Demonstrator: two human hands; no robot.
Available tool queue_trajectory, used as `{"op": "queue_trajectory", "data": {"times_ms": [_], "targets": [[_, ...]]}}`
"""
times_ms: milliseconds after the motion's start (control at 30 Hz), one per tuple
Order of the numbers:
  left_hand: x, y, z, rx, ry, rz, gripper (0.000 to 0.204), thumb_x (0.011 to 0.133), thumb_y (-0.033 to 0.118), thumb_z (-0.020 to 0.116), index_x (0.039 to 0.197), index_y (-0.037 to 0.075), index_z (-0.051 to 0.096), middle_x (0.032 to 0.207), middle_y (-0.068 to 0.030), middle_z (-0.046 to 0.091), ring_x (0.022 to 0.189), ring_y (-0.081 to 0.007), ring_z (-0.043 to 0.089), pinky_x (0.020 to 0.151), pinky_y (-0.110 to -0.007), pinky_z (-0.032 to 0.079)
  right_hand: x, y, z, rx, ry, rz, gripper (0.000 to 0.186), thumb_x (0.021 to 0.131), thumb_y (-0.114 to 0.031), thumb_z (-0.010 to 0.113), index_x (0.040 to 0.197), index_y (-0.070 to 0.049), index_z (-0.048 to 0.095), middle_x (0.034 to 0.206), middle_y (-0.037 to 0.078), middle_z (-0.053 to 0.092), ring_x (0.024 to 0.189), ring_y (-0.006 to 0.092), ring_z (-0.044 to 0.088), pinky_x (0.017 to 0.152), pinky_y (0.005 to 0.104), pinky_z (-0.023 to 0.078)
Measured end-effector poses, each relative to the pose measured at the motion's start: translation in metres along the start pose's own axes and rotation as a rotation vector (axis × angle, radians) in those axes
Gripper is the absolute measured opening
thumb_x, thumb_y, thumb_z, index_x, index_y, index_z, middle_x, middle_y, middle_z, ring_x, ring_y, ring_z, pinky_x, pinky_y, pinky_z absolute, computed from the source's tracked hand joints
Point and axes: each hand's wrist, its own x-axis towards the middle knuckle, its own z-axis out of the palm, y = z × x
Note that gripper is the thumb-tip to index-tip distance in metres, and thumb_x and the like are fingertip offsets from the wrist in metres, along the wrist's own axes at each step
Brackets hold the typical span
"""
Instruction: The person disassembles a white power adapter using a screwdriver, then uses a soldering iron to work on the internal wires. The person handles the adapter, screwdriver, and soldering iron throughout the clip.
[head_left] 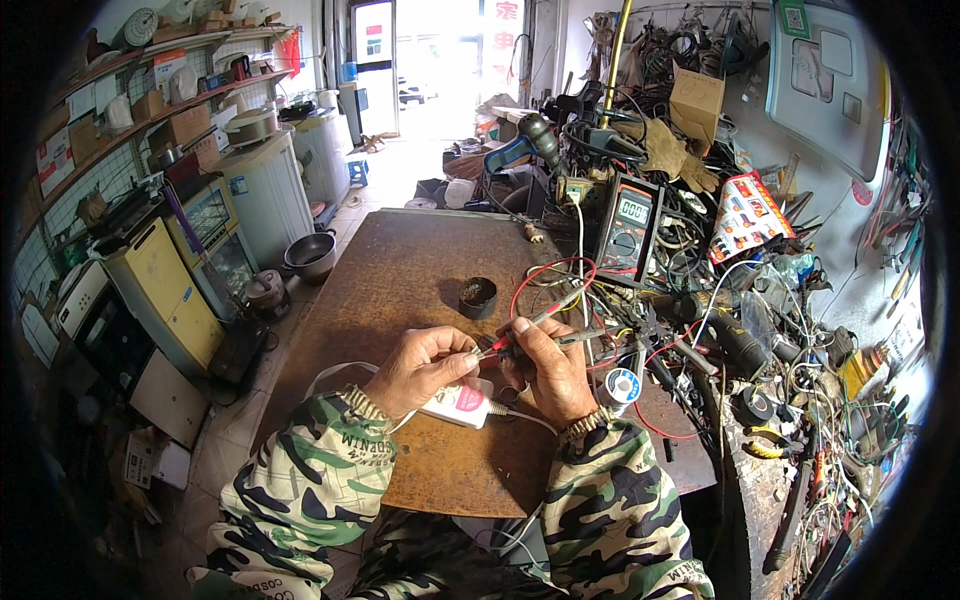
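Observation:
My left hand (430, 366) is closed in a pinch; a white cable (403, 421) runs up to it, and what sits between the fingertips is too small to make out clearly. Just right of it, my right hand (556, 372) grips a pair of multimeter test probes (500, 345); a red tip points toward my left fingertips. Beneath both hands, a white plastic power unit (458, 402) with a pink label lies on the brown table (400, 262). The dark multimeter (628, 230), its display lit, stands tilted at the table's right, with red leads trailing from it.
A small black cup (478, 298) stands beyond my hands. Right of them sits a solder spool (621, 387). Tangled wires, tools and a flashlight (738, 343) crowd the right side. Cabinets (165, 290), a pot (311, 256) and loaded shelves line the left.

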Motion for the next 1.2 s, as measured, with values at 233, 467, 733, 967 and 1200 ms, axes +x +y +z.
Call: {"op": "queue_trajectory", "data": {"times_ms": [233, 467, 733, 967, 1200], "targets": [[-0.0014, 0.0028, 0.0008, -0.007, 0.008, -0.007, 0.02, 0.098, 0.016, 0.064, 0.105, -0.002, 0.063, 0.086, -0.0052, 0.069, 0.079, -0.0096, 0.066, 0.072, -0.025, 0.055, -0.0001, 0.0005, 0.0009, 0.014, 0.005, 0.003, 0.03, 0.099, -0.027, 0.061, 0.081, -0.003, 0.059, 0.062, 0.003, 0.055, 0.047, 0.0111, 0.051, 0.044, 0.0264, 0.039], [0.0007, 0.0014, 0.0018, -0.02, 0.005, 0.0, 0.02, 0.099, 0.016, 0.063, 0.105, -0.003, 0.063, 0.086, -0.0052, 0.069, 0.079, -0.0097, 0.067, 0.072, -0.025, 0.055, 0.0003, 0.0015, -0.0002, 0.013, 0.014, 0.001, 0.03, 0.1, -0.027, 0.061, 0.082, -0.003, 0.059, 0.062, 0.003, 0.056, 0.047, 0.0111, 0.051, 0.043, 0.0261, 0.04], [-0.0007, 0.0008, 0.0012, -0.021, 0.002, -0.005, 0.02, 0.099, 0.016, 0.064, 0.105, -0.003, 0.063, 0.087, -0.0052, 0.069, 0.08, -0.0099, 0.067, 0.073, -0.025, 0.055, -0.0003, 0.0022, -0.0002, 0.023, 0.007, 0.003, 0.03, 0.1, -0.027, 0.061, 0.083, -0.003, 0.06, 0.062, 0.003, 0.056, 0.047, 0.011, 0.052, 0.043, 0.026, 0.039], [-0.0014, 0.0022, 0.0023, 0.014, 0.03, -0.023, 0.017, 0.098, 0.012, 0.062, 0.104, -0.003, 0.063, 0.09, -0.0041, 0.068, 0.081, -0.0099, 0.068, 0.074, -0.025, 0.056, -0.0024, -0.0014, 0.002, 0.018, 0.012, 0.02, 0.026, 0.1, -0.026, 0.061, 0.086, -0.004, 0.063, 0.066, 0.001, 0.058, 0.049, 0.0099, 0.052, 0.045, 0.0248, 0.037], [-0.0012, 0.0031, -0.0001, 0.007, 0.022, -0.035, 0.016, 0.099, 0.013, 0.061, 0.102, -0.002, 0.062, 0.086, -0.0066, 0.068, 0.077, -0.0103, 0.067, 0.072, -0.025, 0.055, 0.0012, 0.0033, 0.0, 0.055, -0.041, 0.005, 0.027, 0.1, -0.028, 0.061, 0.084, -0.005, 0.062, 0.064, -0.002, 0.055, 0.049, 0.0081, 0.047, 0.045, 0.0243, 0.033]]}}
